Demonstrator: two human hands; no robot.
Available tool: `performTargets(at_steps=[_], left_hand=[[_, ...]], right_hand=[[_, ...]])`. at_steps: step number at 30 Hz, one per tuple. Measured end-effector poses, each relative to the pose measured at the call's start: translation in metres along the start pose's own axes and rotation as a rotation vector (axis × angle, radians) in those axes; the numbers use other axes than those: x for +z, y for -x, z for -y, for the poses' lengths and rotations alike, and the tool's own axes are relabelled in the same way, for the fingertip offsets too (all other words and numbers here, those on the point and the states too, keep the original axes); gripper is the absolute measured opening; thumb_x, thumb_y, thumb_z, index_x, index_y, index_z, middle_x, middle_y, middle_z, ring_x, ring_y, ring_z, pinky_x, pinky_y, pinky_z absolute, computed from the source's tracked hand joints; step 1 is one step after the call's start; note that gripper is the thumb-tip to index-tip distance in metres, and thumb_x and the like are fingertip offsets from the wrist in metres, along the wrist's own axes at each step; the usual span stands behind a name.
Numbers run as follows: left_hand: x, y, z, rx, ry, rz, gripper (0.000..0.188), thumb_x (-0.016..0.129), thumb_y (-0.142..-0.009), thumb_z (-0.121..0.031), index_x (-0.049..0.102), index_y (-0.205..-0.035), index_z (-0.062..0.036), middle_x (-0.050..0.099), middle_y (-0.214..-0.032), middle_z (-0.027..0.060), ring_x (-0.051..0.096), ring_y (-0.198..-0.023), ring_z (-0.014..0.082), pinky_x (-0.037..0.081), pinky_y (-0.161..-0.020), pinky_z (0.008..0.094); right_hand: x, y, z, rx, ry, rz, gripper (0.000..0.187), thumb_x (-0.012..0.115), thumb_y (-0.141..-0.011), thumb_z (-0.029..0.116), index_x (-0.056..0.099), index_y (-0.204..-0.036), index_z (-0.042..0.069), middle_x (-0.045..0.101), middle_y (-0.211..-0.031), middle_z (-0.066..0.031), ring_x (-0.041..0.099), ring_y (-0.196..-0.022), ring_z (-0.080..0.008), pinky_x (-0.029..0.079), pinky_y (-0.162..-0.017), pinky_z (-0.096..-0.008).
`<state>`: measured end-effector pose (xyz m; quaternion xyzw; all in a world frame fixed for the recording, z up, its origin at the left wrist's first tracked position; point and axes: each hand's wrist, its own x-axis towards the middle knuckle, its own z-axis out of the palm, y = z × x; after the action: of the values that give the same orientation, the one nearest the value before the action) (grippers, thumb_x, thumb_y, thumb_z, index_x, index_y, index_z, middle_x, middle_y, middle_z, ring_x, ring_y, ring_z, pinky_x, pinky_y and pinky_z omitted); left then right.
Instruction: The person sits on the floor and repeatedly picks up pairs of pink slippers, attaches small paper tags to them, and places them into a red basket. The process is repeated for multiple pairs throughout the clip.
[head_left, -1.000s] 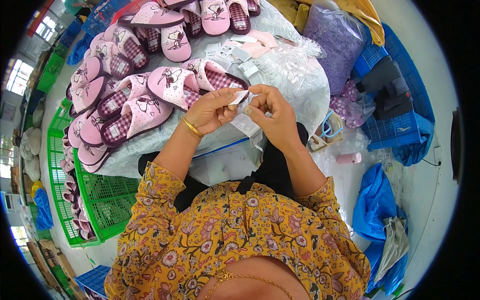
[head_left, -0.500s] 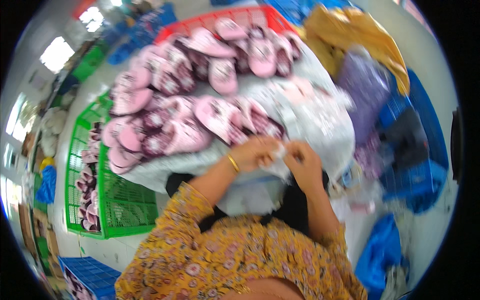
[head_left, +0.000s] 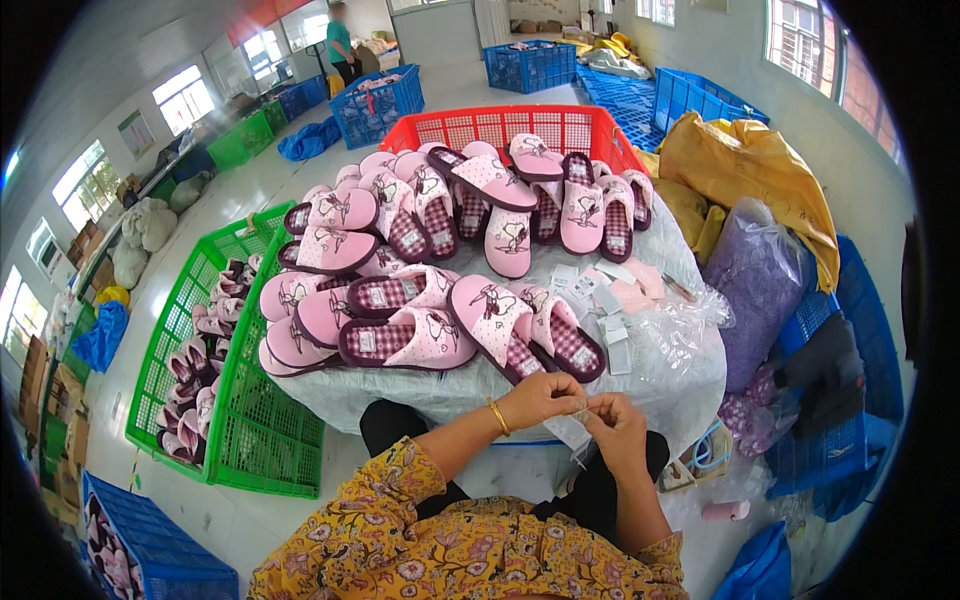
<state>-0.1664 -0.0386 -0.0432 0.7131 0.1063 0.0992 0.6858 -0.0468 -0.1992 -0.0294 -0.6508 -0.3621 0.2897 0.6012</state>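
Note:
Low over the near edge of the covered table [head_left: 410, 400], my two hands meet fingertip to fingertip. My left hand [head_left: 538, 402], a gold bangle at its wrist, pinches a thin string. Its other end is between the fingers of my right hand [head_left: 615, 432]. From the string hangs a small white tag [head_left: 568, 430]. Just beyond my hands lies a pair of pink slippers [head_left: 490, 315] with dark checked insoles. More pink slippers [head_left: 408, 338] are piled to the left and further back. Loose white tags [head_left: 612, 325] lie scattered beside them, right of the pair.
A red basket [head_left: 510, 125] stands behind the pile. At left is a green crate [head_left: 265, 420] with slippers inside, and a blue crate [head_left: 170, 545] nearer. Clear plastic [head_left: 685, 330], a purple bag [head_left: 750, 290] and a blue basket [head_left: 870, 350] are at right. A person [head_left: 341, 45] stands far back.
The view has tilted up and sharpened, so the table and hands sit lower in the picture. My hands stay together at the table's near edge; the white tag now shows clearly.

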Motion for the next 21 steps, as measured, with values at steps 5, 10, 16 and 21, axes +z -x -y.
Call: performTargets(at_steps=[5, 10, 16, 21], left_hand=[[0.008, 0.007, -0.009, 0.088, -0.255, -0.082, 0.016, 0.066, -0.091, -0.017, 0.065, -0.098, -0.0026, 0.059, -0.085, 0.0004, 0.053, -0.077, 0.0077, 0.045, -0.070, 0.0248], [0.013, 0.018, -0.020, 0.214, -0.421, -0.195, 0.012, 0.064, -0.090, -0.014, 0.063, -0.093, -0.0030, 0.055, -0.080, 0.0038, 0.053, -0.073, 0.0112, 0.044, -0.067, 0.0273], [0.013, 0.023, -0.037, 0.213, -0.300, -0.270, 0.012, 0.059, -0.094, -0.015, 0.059, -0.094, -0.0030, 0.058, -0.084, 0.0027, 0.054, -0.075, 0.0096, 0.045, -0.068, 0.0270], [0.016, 0.027, -0.037, 0.163, -0.053, -0.209, 0.012, 0.057, -0.095, -0.015, 0.056, -0.099, -0.0033, 0.058, -0.084, 0.0015, 0.052, -0.075, 0.0081, 0.045, -0.068, 0.0253]], right_hand=[[0.001, 0.002, -0.002, 0.027, 0.006, 0.016, 0.016, 0.073, -0.083, 0.004, 0.064, -0.095, 0.000, 0.067, -0.082, -0.0018, 0.059, -0.072, -0.0052, 0.049, -0.066, -0.0214], [0.004, 0.003, -0.001, 0.041, -0.022, 0.055, 0.016, 0.073, -0.083, 0.003, 0.065, -0.097, 0.000, 0.067, -0.083, -0.0023, 0.060, -0.074, -0.0055, 0.049, -0.066, -0.0216], [-0.003, 0.009, -0.005, 0.079, -0.018, 0.231, 0.019, 0.074, -0.084, 0.006, 0.065, -0.100, 0.000, 0.068, -0.086, -0.0029, 0.061, -0.075, -0.0059, 0.050, -0.067, -0.0216], [-0.010, 0.018, 0.021, 0.027, 0.155, 0.223, 0.021, 0.073, -0.086, 0.006, 0.065, -0.104, -0.001, 0.067, -0.086, -0.0022, 0.059, -0.073, -0.0061, 0.048, -0.066, -0.0215]])
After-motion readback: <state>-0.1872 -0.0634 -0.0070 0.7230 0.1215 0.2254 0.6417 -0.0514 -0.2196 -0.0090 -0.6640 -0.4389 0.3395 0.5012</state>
